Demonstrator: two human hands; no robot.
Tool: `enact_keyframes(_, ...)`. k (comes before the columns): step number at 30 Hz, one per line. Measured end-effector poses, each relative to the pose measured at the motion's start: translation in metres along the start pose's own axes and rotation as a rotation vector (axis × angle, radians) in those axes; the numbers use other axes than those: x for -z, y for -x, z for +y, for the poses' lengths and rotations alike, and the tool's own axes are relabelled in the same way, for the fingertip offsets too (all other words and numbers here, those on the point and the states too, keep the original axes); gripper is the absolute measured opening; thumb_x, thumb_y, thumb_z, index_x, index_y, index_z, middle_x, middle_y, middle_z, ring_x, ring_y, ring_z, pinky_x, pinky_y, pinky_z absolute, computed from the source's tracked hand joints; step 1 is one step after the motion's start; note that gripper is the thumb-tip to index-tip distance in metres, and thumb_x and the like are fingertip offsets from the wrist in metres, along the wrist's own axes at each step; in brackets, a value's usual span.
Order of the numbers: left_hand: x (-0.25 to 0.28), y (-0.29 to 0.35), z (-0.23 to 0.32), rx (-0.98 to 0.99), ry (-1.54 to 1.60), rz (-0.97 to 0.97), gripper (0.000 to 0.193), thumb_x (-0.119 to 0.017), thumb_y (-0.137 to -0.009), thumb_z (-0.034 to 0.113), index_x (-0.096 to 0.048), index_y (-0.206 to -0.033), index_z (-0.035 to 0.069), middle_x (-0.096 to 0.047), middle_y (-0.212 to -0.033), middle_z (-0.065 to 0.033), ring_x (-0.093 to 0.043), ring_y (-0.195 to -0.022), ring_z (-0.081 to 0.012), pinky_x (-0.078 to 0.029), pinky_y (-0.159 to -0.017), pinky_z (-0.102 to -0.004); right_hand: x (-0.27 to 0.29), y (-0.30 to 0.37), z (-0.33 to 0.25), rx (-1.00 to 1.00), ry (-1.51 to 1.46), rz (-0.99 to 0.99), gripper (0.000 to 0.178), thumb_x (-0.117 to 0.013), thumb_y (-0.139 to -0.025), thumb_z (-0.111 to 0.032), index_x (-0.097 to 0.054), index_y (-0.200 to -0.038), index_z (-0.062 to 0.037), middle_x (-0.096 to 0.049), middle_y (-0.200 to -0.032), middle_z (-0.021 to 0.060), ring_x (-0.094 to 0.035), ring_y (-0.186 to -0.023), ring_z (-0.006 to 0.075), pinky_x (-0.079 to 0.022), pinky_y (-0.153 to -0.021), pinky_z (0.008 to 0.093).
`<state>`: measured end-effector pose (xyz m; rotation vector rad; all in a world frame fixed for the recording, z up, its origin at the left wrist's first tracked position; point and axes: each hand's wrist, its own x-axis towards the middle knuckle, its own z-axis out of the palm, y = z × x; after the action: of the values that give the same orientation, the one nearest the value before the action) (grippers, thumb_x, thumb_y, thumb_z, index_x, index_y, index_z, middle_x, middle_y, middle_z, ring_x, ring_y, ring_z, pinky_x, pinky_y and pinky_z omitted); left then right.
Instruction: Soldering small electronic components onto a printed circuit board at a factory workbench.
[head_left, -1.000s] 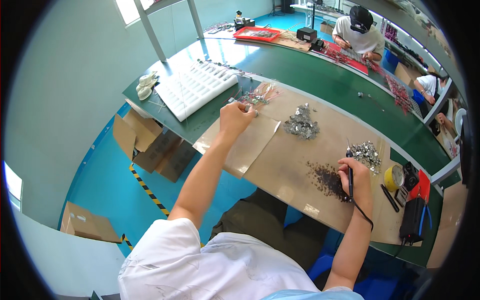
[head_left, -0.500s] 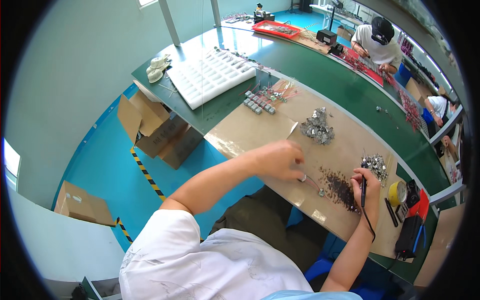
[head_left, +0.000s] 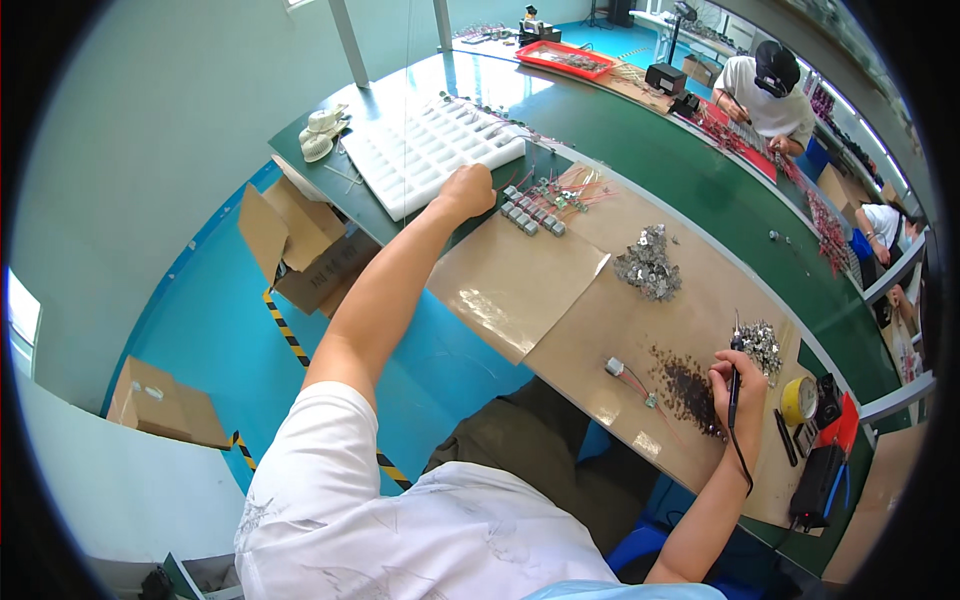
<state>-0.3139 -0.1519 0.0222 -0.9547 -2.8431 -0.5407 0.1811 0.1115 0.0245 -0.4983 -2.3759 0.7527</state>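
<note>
My right hand [head_left: 732, 385] is wrapped round a black soldering iron [head_left: 736, 380], its tip pointing up and away, its cord trailing down past my wrist. Under and beside this hand lies a scatter of small dark brown parts [head_left: 684, 385]. To its left, a small grey motor [head_left: 614, 367] rests on the mat, joined by red wires to a little green board [head_left: 651, 400]. My left arm stretches far forward; the left hand [head_left: 468, 190] is curled at the near right corner of a white foam tray [head_left: 400, 190]. Anything within its fingers is hidden.
Wired motors [head_left: 532, 212] stand in rows right of my left hand. Piles of flat metal pieces [head_left: 648, 265] and shiny small parts [head_left: 762, 350] lie beyond the brown mat's middle. Yellow tape [head_left: 799, 400] and a black box [head_left: 820, 485] sit at right. A co-worker [head_left: 770, 90] sits across the bench.
My left hand has left the motor on the mat and swung forward and left to the foam tray. The right hand still holds the soldering iron; the view has shifted slightly.
</note>
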Motion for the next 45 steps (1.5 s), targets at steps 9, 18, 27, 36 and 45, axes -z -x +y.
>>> enact_keyframes(9, 0.005, -0.014, 0.012, -0.061, -0.085, -0.108, 0.02, -0.068, -0.08, 0.011, -0.077, -0.088, -0.006, -0.074, -0.099, -0.0289, -0.073, -0.101, -0.0422, -0.057, -0.091, -0.047, -0.002, 0.0, 0.0, -0.05, -0.023, -0.019, 0.027, -0.072, -0.084, 0.01, -0.069, -0.109, -0.0015, -0.071, -0.082, 0.0072, -0.067, -0.076, 0.0139, -0.053, -0.072, 0.0271)
enact_keyframes(18, 0.02, 0.008, 0.014, -0.09, -0.023, 0.047, 0.023, -0.065, -0.083, 0.014, -0.075, -0.084, -0.007, -0.072, -0.095, -0.0303, -0.072, -0.094, -0.0455, -0.058, -0.089, -0.0498, -0.002, 0.001, -0.003, -0.007, 0.011, 0.004, 0.027, -0.073, -0.082, 0.01, -0.069, -0.106, -0.002, -0.072, -0.083, 0.0112, -0.069, -0.073, 0.0194, -0.054, -0.07, 0.0299)
enact_keyframes(27, 0.113, 0.041, -0.131, 0.17, -0.137, 0.523, 0.029, -0.069, -0.081, 0.023, -0.076, -0.077, -0.005, -0.071, -0.085, -0.0286, -0.072, -0.084, -0.043, -0.058, -0.082, -0.0508, -0.005, -0.001, 0.001, -0.005, 0.001, 0.004, 0.028, -0.072, -0.082, 0.011, -0.07, -0.107, -0.0012, -0.072, -0.083, 0.012, -0.069, -0.073, 0.0198, -0.055, -0.07, 0.0302)
enact_keyframes(36, 0.137, 0.007, -0.254, 0.436, -0.228, 0.391, 0.031, -0.072, -0.078, 0.025, -0.077, -0.085, -0.005, -0.074, -0.096, -0.0284, -0.073, -0.094, -0.0432, -0.058, -0.089, -0.0483, -0.003, -0.001, 0.0, 0.027, 0.05, 0.001, 0.026, -0.07, -0.083, 0.011, -0.069, -0.106, -0.0002, -0.071, -0.084, 0.0126, -0.069, -0.073, 0.0211, -0.055, -0.069, 0.0311)
enact_keyframes(45, 0.136, -0.049, -0.304, 0.452, -0.216, 0.424, 0.036, -0.074, -0.084, 0.027, -0.078, -0.101, -0.004, -0.075, -0.11, -0.0252, -0.072, -0.105, -0.0398, -0.057, -0.095, -0.0441, -0.004, 0.006, -0.007, 0.011, 0.073, -0.01, 0.025, -0.071, -0.083, 0.011, -0.069, -0.105, 0.0, -0.07, -0.087, 0.0122, -0.07, -0.075, 0.0206, -0.055, -0.069, 0.0297)
